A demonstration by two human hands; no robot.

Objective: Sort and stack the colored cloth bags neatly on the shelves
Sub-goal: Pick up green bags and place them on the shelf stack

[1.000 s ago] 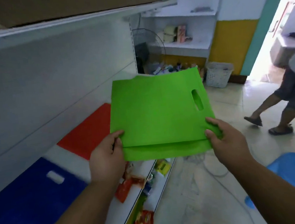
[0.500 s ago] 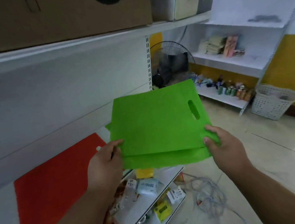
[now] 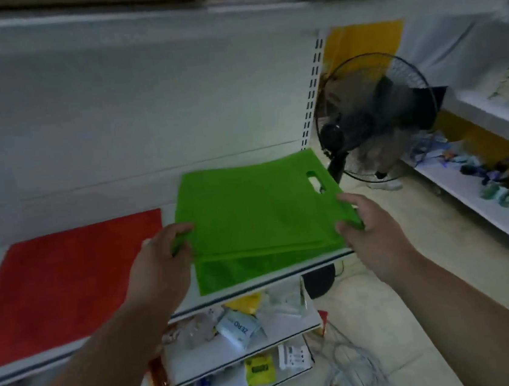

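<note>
1. The left hand [image 3: 159, 264] pinches the near-left corner of a green cloth bag [image 3: 254, 205], thumb on top and fingers curled under the edge.
2. The right hand [image 3: 367, 230] grips the bag's near-right corner in the same way, thumb on top, fingers wrapped beneath.
3. The 2 hands are well apart, 1 at each end of the bag's near edge.
4. The green cloth bag is spread flat and roughly level over the right end of the shelf [image 3: 257, 283]; whether it touches the bag below cannot be told.
5. Its long axis runs left to right along the shelf, and its cut-out handle slot [image 3: 315, 182] sits at the right side, toward the shelf's end.
6. Beneath it, a second green bag [image 3: 240, 270] lies on the shelf, its near strip showing below the held bag's edge.
7. A red cloth bag [image 3: 67, 284] lies flat on the same shelf to the left, just beside the green ones.
8. The shelf is white, with a white back panel and another board above carrying boxes.
9. Lower shelves hold loose packets, including a white pack [image 3: 238, 326] and a yellow packet [image 3: 260, 370].
10. A black fan [image 3: 374, 115] stands on the floor beyond the shelf's right end.
11. A tangle of cable [image 3: 355, 368] lies on the pale tiled floor.
12. Another white rack [image 3: 476, 199] along a yellow wall holds small items.
</note>
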